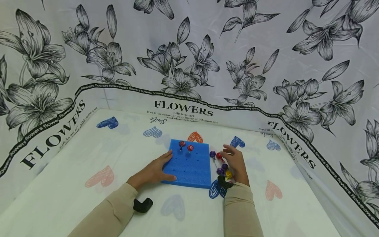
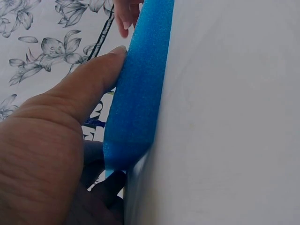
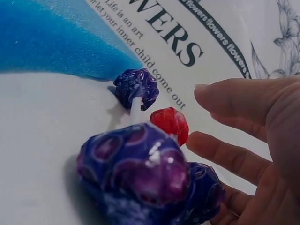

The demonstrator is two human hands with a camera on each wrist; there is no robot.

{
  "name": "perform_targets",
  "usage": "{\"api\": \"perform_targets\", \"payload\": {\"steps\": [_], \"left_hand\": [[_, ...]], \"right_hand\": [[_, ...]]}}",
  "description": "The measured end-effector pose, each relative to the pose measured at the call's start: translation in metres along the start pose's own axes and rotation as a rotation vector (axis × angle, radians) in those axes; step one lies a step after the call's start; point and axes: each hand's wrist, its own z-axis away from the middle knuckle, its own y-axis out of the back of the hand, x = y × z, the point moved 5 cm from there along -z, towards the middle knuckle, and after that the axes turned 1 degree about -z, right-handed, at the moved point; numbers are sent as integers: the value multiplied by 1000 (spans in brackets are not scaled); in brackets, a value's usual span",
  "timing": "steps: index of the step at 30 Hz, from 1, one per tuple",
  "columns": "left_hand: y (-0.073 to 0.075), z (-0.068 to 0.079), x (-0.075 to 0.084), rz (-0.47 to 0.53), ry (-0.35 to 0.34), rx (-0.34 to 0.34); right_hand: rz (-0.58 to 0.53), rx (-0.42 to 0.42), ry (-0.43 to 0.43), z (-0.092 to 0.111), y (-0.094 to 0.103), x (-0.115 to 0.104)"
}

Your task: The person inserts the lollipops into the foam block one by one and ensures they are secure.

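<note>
2 red-wrapped lollipops [image 1: 190,148] stand in a blue foam block [image 1: 192,164], its pricked holes apparently there to hold sticks upright. The block lies mid-bench, between the left and right edges of the bench [image 1: 127,148]. The left hand [image 1: 154,169] rests spread along its left side, thumb on the foam, probably to stop it sliding. Toward the bench's right edge, 3 purple lollipops [image 1: 212,154], 1 red lollipop [image 1: 219,156] and 1 yellow lollipop [image 1: 228,174] lie loose, seemingly for easy reach. The right hand [image 1: 237,162] hovers there, fingers relaxed, gripping nothing; contact with the red lollipop cannot be told. Beyond the bench's far edge hangs a floral curtain [image 1: 180,79].
</note>
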Motion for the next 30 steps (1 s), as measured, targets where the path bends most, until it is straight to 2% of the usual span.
{"api": "perform_targets", "payload": {"steps": [5,12,15,19,23,26,30], "left_hand": [[0,-1,0,-1,-1,-4],[-1,-1,-1,-1,3,1],[-1,-1,-1,-2,7,4],[-1,-1,-1,-5,6,9],[-2,-1,-2,-11,7,13],[-2,-2,-2,-14,8,14],[-3,-2,-3,-13,7,13]], "right_hand": [[5,-25,16,-1,-4,2],[154,-2,47,-1,-7,0],[163,18,51,0,-6,-2],[99,58,41,1,-1,-4],[-40,92,22,5,7,-5],[-124,112,45,7,12,-9],[-177,170,104,10,22,-18]]}}
